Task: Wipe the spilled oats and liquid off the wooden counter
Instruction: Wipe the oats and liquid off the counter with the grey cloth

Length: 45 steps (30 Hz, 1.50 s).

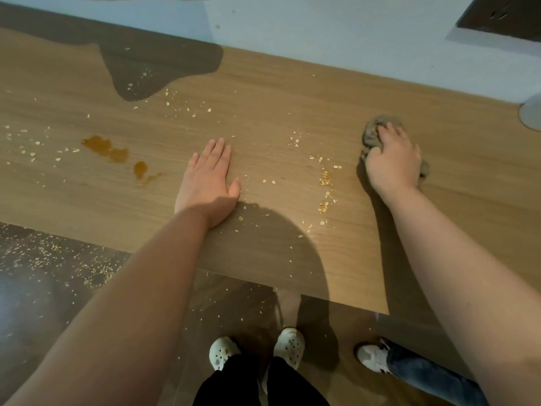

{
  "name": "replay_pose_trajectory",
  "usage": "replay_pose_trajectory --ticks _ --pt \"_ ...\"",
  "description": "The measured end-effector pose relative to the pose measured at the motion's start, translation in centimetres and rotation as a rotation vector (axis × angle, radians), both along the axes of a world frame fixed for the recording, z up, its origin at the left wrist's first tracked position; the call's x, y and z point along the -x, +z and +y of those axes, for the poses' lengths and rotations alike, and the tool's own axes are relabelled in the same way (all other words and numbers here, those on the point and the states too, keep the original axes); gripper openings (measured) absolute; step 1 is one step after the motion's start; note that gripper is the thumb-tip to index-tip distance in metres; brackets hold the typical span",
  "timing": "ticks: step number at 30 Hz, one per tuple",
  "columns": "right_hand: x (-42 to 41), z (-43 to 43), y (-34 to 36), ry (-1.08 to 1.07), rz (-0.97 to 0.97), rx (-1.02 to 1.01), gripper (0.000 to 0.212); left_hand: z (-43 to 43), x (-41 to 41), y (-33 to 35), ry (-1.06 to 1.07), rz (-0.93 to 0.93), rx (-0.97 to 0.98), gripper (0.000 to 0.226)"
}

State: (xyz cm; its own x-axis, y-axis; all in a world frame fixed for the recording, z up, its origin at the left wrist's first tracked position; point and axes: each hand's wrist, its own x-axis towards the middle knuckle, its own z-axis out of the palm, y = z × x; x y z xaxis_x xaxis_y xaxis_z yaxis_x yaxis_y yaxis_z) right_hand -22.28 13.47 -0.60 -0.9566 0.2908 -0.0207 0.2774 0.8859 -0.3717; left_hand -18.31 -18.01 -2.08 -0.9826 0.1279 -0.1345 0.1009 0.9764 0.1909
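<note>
The wooden counter (263,127) is a long slab of pale brown, fine-grained laminate with a straight front edge, running across the view from 9 to 3 o'clock. The left hand (206,183) lies palm down on it near the middle, its fingers straight and held close together with the thumb out to the side, holding nothing. At about 3 o'clock from it, well apart, the right hand (393,162) has its fingers curled over a crumpled grey cloth (371,133), soft and lumpy, which it grips and presses onto the wood. Between the two hands a loose trail of oats (325,181), flat pale flakes, runs toward the front edge, thickest in small clumps. Thinner scatterings lie at 12 o'clock and at 9 to 10 o'clock from the left hand. The amber liquid (108,149) sits at 9 o'clock from that hand as a glossy, irregular puddle with two smaller blots trailing toward 4 o'clock. A dark shadow patch (158,65) with a curved outline falls on the counter at 11 o'clock, against the pale blue wall (322,39). A white round object (531,114), cut off by the frame, stands at the far 3 o'clock edge, and a dark panel (503,17) shows on the wall at 1 o'clock. Below the counter, at 6 to 8 o'clock, the dark glossy floor (44,303) is speckled with more flakes. The wearer's white perforated clogs (288,344) stand at 6 o'clock, and another person's white sneaker (371,357) under blue denim at 5 o'clock.
</note>
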Motion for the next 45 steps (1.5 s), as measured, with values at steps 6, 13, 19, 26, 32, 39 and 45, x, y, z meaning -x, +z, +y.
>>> replay_pose_trajectory --ticks 6,13,19,26,32,39,45 --pt "-1.9 -2.3 0.6 0.638 -0.087 0.004 0.064 -0.1 -0.3 0.2 -0.012 0.023 -0.038 0.067" --pt "-4.1 -2.0 0.3 0.021 -0.033 0.009 0.054 -1.2 -1.7 0.7 -0.072 0.039 -0.135 0.065" --pt "-7.4 -3.1 0.5 0.373 -0.074 -0.024 0.058 -5.9 -5.3 0.2 -0.168 -0.024 0.085 0.064" --pt "-6.0 -7.5 -0.3 -0.117 -0.064 -0.063 0.059 -6.0 -5.2 0.4 -0.163 -0.065 0.163 0.066" --pt "-6.8 -7.0 0.7 0.343 -0.102 -0.047 0.059 -6.0 -5.2 0.6 -0.161 -0.065 0.156 0.067" --pt "-9.2 -7.2 0.0 -0.261 -0.054 -0.053 0.058 -6.1 -5.2 0.6 -0.176 -0.062 0.135 0.066" --pt "-11.3 -7.7 0.6 0.137 -0.114 -0.027 0.059 -6.1 -5.2 0.9 -0.175 -0.072 0.145 0.066"
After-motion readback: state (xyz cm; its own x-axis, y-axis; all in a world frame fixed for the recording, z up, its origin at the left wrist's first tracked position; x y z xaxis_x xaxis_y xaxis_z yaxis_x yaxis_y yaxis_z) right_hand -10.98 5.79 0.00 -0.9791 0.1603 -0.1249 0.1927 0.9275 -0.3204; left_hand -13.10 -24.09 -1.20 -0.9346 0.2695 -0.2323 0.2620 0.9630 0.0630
